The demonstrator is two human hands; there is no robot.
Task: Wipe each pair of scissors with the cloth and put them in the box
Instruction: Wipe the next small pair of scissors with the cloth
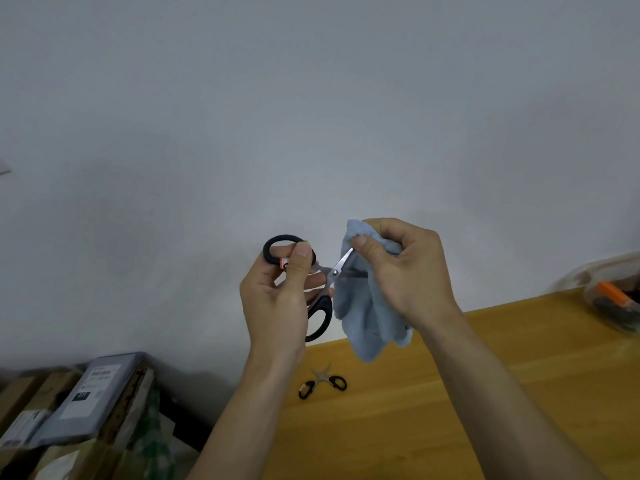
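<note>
Head view: both hands are raised in front of a pale wall, above a wooden table [450,393]. The left hand [277,296] grips black-handled scissors [320,292] by the handles, thumb pressed on the upper loop, blades spread apart. The right hand [401,271] pinches a light blue cloth [363,317] round one blade tip; the rest of the cloth hangs down. A smaller pair of scissors [322,381] lies open on the table below. At the right edge sits a clear box [613,299] with dark and orange items inside. Parcels [83,400] are stacked lower left.
</note>
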